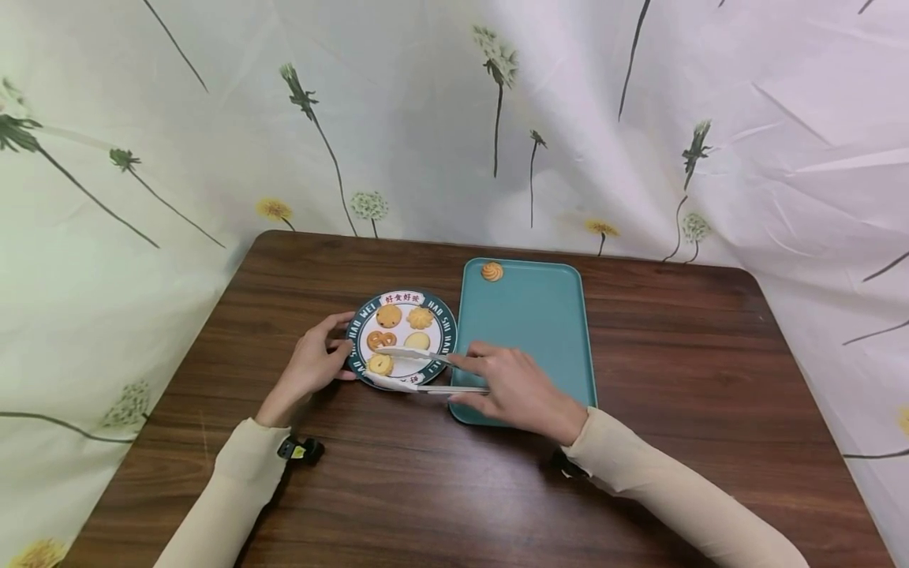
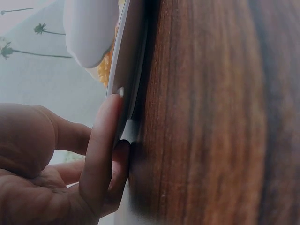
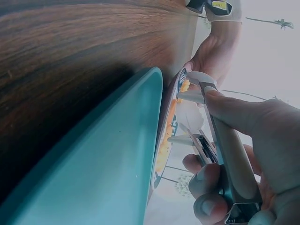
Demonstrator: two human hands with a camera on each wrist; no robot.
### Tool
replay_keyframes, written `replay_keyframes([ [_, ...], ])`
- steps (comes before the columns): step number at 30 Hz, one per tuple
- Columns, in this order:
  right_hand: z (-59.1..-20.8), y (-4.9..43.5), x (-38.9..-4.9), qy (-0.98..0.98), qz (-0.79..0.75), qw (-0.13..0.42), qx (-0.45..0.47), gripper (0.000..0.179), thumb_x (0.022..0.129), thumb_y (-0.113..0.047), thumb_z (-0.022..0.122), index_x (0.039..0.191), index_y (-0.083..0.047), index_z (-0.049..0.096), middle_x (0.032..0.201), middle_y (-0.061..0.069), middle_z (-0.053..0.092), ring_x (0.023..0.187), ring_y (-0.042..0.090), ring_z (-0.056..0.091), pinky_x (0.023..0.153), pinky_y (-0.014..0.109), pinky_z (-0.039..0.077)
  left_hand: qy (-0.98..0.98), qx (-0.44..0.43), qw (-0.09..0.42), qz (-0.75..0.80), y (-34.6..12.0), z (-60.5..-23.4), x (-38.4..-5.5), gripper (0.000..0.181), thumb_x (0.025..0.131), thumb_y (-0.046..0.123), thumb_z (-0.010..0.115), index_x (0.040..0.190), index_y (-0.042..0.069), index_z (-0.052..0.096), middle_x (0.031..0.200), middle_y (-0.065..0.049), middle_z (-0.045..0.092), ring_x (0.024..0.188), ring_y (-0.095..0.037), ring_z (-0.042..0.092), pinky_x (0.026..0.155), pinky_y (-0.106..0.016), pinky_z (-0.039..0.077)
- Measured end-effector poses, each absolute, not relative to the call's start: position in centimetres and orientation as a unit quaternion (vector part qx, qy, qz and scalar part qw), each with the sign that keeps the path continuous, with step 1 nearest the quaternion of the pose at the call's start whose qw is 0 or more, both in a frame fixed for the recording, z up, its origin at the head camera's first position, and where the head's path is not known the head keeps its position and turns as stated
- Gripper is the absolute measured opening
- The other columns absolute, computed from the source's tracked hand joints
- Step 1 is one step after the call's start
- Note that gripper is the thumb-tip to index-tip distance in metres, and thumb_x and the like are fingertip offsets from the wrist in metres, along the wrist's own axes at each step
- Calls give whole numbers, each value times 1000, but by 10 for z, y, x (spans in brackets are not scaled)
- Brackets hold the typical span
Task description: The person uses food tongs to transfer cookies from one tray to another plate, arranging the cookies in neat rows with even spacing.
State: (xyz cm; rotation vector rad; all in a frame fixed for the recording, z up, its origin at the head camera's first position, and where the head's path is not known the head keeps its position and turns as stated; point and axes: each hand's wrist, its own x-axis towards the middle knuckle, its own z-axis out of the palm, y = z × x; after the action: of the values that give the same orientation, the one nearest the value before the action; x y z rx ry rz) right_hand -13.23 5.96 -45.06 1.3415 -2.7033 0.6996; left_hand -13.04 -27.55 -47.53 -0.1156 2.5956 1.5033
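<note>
A round plate [image 1: 447, 322] with a dark green lettered rim carries several cookies, among them a pretzel-shaped one [image 1: 381, 341] and a round one with a center dip [image 1: 379, 364]. At the plate's left edge my left hand [image 1: 312, 359] steadies the rim, its fingers touching it in the left wrist view. My right hand [image 1: 518, 386] grips metal tongs [image 3: 229, 154] with pale tips. The tongs stand spread above the plate's front part, one tip on each side of the dipped cookie; whether they touch it, I cannot tell.
Right beside the plate lies a teal tray [image 1: 529, 315], with one swirled cookie [image 1: 491, 271] in its far left corner. My right hand hovers over the tray's near left part. Both rest on a dark wooden table [image 1: 675, 355], backed by a flower-printed cloth [image 1: 426, 118].
</note>
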Motion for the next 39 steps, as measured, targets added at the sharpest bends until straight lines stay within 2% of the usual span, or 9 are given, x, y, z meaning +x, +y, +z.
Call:
replay_keyframes([
  [27, -449, 48, -136, -878, 207, 5, 431, 54, 96, -47, 74, 138, -13, 69, 94, 4, 66, 59, 4, 43, 45, 16, 37, 857, -45, 76, 508, -276, -475, -131, 56, 107, 1, 47, 161, 6, 35, 157, -28, 38, 127, -48, 60, 68, -33, 71],
  [39, -447, 45, -139, -880, 207, -10, 427, 55, 95, -46, 75, 138, -13, 69, 104, 6, 71, 65, 6, 51, 50, 17, 45, 857, -44, 73, 508, -276, -475, -131, 55, 106, 1, 48, 160, 6, 36, 156, -28, 38, 127, -48, 60, 67, -33, 71],
])
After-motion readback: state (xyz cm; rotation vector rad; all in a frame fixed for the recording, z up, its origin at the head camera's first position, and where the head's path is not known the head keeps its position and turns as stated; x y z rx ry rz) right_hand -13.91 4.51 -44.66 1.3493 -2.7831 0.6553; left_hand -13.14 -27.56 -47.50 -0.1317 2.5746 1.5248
